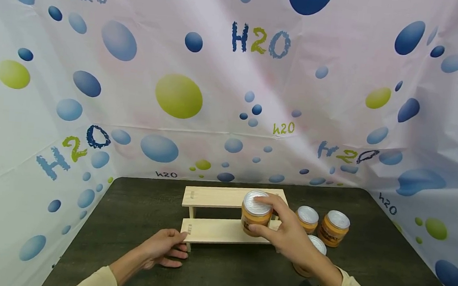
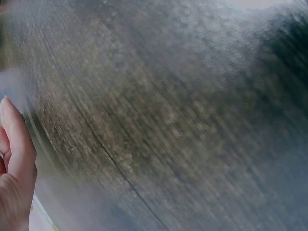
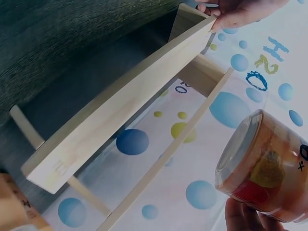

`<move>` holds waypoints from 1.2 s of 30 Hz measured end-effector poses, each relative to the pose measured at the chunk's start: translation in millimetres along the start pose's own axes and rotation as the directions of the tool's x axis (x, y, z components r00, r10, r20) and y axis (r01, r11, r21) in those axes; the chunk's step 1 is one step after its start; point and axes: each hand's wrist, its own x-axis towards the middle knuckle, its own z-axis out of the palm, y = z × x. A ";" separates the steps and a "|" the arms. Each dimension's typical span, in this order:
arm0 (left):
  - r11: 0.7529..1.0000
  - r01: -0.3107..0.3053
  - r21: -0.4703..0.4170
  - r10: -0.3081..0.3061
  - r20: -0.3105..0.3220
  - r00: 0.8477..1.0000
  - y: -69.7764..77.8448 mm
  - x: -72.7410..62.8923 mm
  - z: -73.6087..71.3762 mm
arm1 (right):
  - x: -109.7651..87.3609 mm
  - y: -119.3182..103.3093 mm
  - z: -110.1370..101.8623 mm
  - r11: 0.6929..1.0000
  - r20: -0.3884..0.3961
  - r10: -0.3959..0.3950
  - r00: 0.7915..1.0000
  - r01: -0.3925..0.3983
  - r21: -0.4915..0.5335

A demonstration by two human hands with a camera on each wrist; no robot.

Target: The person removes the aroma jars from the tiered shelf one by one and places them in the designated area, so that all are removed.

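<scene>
My right hand [image 1: 290, 232] grips a jar [image 1: 255, 218] with a silver lid and an orange-brown label, thumb on its near side. In the head view it appears in front of the right part of a two-step wooden rack [image 1: 221, 231]. The right wrist view shows the jar [image 3: 264, 168] apart from the rack's boards [image 3: 130, 101]. At the lower step's left end, my left hand [image 1: 164, 248] holds the board's corner with the thumb; its other fingers are beside the rack's leg. The left wrist view shows only part of that hand [image 2: 17, 163].
To the right of the rack stand similar jars: one [image 1: 307, 218] close to it, another [image 1: 333, 228] farther right, and a third [image 1: 318, 245] partly hidden by my right hand. Dark wood-grain tabletop [image 1: 242, 276] lies beneath. A white sheet with coloured dots [image 1: 217, 92] surrounds it.
</scene>
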 end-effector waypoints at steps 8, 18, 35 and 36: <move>1.000 0.015 -0.006 -0.015 -0.002 1.000 1.5 -0.6 0.5 | -3.9 3.8 -12.6 1.000 0.007 0.003 1.000 -0.003 0.025; 1.000 0.015 -0.003 -0.015 0.010 1.000 2.7 -1.6 0.5 | -7.1 6.9 -23.7 1.000 -0.009 0.005 1.000 -0.005 0.000; 1.000 0.022 -0.005 -0.022 0.015 1.000 2.9 -0.8 -1.0 | -20.3 20.5 -55.4 0.998 -0.046 0.056 0.997 -0.056 0.010; 1.000 0.022 -0.004 -0.022 0.016 1.000 2.6 -0.6 -1.1 | -21.1 21.6 -57.2 0.998 -0.049 0.062 0.997 -0.062 0.002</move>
